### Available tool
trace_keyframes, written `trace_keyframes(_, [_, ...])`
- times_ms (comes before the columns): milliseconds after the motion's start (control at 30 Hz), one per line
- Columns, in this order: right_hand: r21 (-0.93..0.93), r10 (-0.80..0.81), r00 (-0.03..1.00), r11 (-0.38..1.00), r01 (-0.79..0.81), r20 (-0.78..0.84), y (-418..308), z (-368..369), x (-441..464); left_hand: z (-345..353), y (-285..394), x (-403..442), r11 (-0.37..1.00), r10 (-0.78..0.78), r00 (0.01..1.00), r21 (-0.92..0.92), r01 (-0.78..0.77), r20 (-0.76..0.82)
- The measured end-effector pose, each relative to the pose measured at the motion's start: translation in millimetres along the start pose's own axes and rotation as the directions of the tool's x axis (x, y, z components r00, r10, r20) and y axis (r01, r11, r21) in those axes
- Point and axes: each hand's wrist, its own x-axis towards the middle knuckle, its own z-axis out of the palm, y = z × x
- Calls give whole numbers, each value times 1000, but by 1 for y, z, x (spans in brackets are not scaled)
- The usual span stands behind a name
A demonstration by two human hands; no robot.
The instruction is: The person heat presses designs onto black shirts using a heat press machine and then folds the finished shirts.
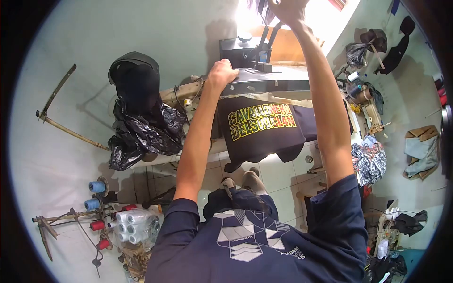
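In the head view, a heat press with a grey metal upper plate stands against the wall. Below its front edge hangs a black garment with yellow and red block lettering, part of it on the pale lower bed. My left hand is closed over the left end of the plate, fingers curled. High at the top edge, my right hand is raised at the press's dark lever. It looks closed round the lever's upper end, though glare and the frame edge hide some fingers.
A black cap-like form and black plastic bags are to the left. Thread cones stand at lower left. A patterned cloth lies to the right, and more bags and a jacket hang on the right wall. Tiled floor shows below.
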Motion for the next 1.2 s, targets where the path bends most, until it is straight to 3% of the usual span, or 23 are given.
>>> trace_keyframes(67, [-51,-3,999,999,5,51,3,0,-1,1,-3,0,1000,-1,1000,-23,1,-24])
trace_keyframes(167, [34,7,994,999,-10,106,10,-2,-2,3,-7,-4,998,-1,995,-65,-5,-98])
trace_keyframes(233, [102,-11,1000,995,11,8,7,-8,-3,8,-15,-3,970,30,969,-227,-87,-244])
trace_keyframes(267, [204,-25,987,979,-8,161,11,-27,-3,12,-21,-2,921,42,939,-352,-169,-341])
trace_keyframes(300, [276,-3,992,961,-32,125,8,-48,-7,15,-24,-9,791,14,912,-554,-262,-410])
trace_keyframes(367, [416,76,992,902,-113,103,20,-82,-31,32,-47,-20,465,-262,875,-847,-256,-408])
trace_keyframes(433, [499,211,966,827,-259,151,25,-136,-71,72,-83,-46,546,-271,749,-738,-397,-604])
trace_keyframes(467, [476,321,934,804,-357,158,18,-164,-91,99,-112,-67,749,-237,767,-615,-246,-596])
trace_keyframes(500, [439,390,915,808,-392,99,38,-172,-136,170,-197,-52,750,-226,807,-626,-213,-545])
trace_keyframes(533, [508,571,817,683,-524,75,39,-180,-179,185,-205,-93,724,-224,942,-689,-12,-251])
trace_keyframes(567, [501,586,809,689,-523,39,41,-189,-219,236,-232,-110,577,-303,945,-813,82,-120])
trace_keyframes(633, [400,733,648,542,-739,205,52,-199,-329,249,-210,-176,683,-431,897,-616,393,95])
trace_keyframes(667, [378,833,438,306,-874,339,58,-203,-405,265,-206,-199,688,-444,883,-573,445,152])
trace_keyframes(700, [385,827,319,137,-913,463,53,-211,-453,283,-204,-218,669,-451,877,-586,456,168])
trace_keyframes(733, [249,824,176,44,-967,539,45,-219,-506,297,-202,-229,652,-458,871,-599,466,179])
trace_keyframes(767, [145,795,164,97,-985,584,37,-229,-558,290,-177,-241,615,-431,878,-644,455,208])
trace_keyframes(800, [23,741,9,-10,-1000,672,29,-239,-603,279,-152,-254,575,-404,883,-684,448,238])
trace_keyframes(867, [-72,662,-109,-83,-994,741,6,-257,-626,292,-155,-265,597,-384,910,-709,375,157])
trace_keyframes(933, [-82,649,-153,-138,-987,745,1,-261,-631,294,-154,-269,591,-362,913,-710,381,189])
trace_keyframes(1067, [69,681,-82,-191,-979,728,17,-235,-635,300,-172,-270,663,-379,908,-633,399,176])
trace_keyframes(1133, [137,668,-121,-321,-937,734,20,-225,-605,294,-174,-266,617,-421,840,-572,541,341])
trace_keyframes(1167, [107,654,-128,-307,-946,746,25,-217,-608,293,-175,-265,623,-419,841,-566,540,342])
trace_keyframes(1200, [77,636,-132,-290,-954,760,28,-210,-608,292,-176,-264,385,-411,780,-686,617,471])
